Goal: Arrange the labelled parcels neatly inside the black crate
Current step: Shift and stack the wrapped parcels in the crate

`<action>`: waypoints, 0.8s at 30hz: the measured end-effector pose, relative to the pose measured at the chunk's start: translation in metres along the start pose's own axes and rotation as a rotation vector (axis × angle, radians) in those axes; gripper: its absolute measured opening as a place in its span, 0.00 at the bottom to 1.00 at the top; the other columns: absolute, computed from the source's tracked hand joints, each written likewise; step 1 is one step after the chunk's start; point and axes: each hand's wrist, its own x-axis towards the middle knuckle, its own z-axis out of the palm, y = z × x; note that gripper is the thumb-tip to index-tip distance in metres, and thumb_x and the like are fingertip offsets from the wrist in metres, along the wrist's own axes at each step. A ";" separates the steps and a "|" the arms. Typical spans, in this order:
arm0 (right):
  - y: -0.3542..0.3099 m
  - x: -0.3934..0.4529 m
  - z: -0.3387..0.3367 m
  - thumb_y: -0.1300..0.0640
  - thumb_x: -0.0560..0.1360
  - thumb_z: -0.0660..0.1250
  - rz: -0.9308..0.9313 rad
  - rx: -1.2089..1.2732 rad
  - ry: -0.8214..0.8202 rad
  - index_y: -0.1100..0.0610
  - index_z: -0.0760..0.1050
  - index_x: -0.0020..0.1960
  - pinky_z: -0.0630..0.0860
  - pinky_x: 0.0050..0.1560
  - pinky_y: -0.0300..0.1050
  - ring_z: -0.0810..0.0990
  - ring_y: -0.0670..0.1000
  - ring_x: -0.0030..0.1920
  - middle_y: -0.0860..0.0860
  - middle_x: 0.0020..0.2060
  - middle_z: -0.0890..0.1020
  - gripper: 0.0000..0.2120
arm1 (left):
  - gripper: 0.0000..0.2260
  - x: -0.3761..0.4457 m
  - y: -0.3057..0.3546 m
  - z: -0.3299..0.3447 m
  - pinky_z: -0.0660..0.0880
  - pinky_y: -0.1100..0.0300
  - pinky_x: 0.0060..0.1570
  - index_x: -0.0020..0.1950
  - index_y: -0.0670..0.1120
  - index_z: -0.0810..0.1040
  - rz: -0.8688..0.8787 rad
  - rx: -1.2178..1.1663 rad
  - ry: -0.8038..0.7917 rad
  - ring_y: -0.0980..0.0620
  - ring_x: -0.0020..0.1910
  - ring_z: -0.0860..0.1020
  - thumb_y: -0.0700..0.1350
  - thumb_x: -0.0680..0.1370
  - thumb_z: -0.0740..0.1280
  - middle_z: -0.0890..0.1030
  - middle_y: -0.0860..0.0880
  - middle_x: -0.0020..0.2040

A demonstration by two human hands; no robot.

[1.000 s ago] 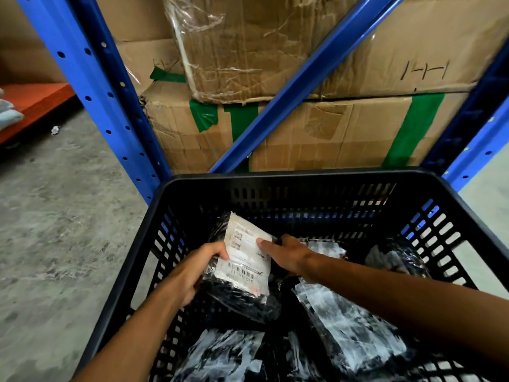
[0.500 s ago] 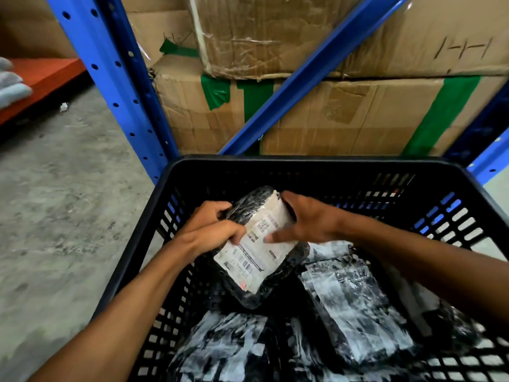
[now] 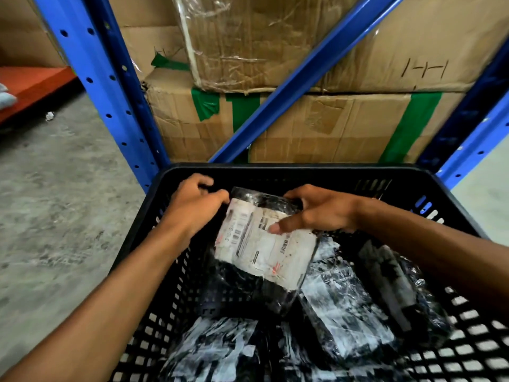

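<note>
A black perforated crate [image 3: 303, 172] fills the lower half of the view. Both hands hold one black plastic-wrapped parcel with a white shipping label [image 3: 264, 244] inside it, near the back left. My left hand [image 3: 192, 208] grips the parcel's top left corner. My right hand [image 3: 316, 210] clasps its top right edge, thumb pressed on the label. The parcel is tilted, label facing up. Several other shiny black-wrapped parcels lie lower in the crate, one [image 3: 344, 312] at centre right and one [image 3: 214, 351] at the front.
Blue rack uprights [image 3: 91, 78] and a diagonal brace [image 3: 303, 70] stand just behind the crate. Taped cardboard cartons [image 3: 330, 125] are stacked behind them. Grey concrete floor [image 3: 55, 202] lies to the left, with an orange shelf [image 3: 30, 84] at far left.
Both hands have lifted the labelled parcel and turned it, so the label now lies wider across. The view has tipped down slightly toward the crate.
</note>
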 end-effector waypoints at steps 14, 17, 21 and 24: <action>0.029 0.017 0.067 0.45 0.70 0.72 0.287 0.233 -0.024 0.58 0.74 0.64 0.78 0.50 0.42 0.80 0.48 0.46 0.49 0.52 0.82 0.27 | 0.26 0.001 -0.057 0.030 0.69 0.56 0.55 0.72 0.45 0.61 -0.320 -0.065 -0.026 0.47 0.55 0.71 0.43 0.75 0.65 0.74 0.45 0.63; 0.021 0.032 0.083 0.50 0.74 0.69 0.317 0.175 -0.100 0.58 0.74 0.63 0.80 0.37 0.37 0.81 0.49 0.45 0.51 0.52 0.81 0.21 | 0.28 0.018 -0.058 0.031 0.70 0.54 0.60 0.73 0.45 0.61 -0.264 0.040 -0.018 0.42 0.61 0.73 0.40 0.73 0.63 0.72 0.41 0.67; 0.019 0.047 0.093 0.54 0.75 0.70 0.383 0.147 -0.149 0.61 0.67 0.68 0.80 0.29 0.35 0.79 0.52 0.40 0.56 0.67 0.72 0.25 | 0.30 0.027 -0.074 0.040 0.71 0.49 0.64 0.74 0.47 0.62 -0.298 0.114 -0.065 0.40 0.63 0.73 0.42 0.72 0.63 0.74 0.41 0.67; 0.019 0.058 0.101 0.60 0.75 0.69 0.427 0.114 -0.163 0.64 0.68 0.67 0.84 0.44 0.47 0.81 0.60 0.51 0.59 0.67 0.72 0.23 | 0.36 0.034 -0.090 0.051 0.69 0.52 0.64 0.79 0.50 0.48 -0.332 0.241 -0.052 0.40 0.68 0.70 0.48 0.75 0.62 0.68 0.41 0.73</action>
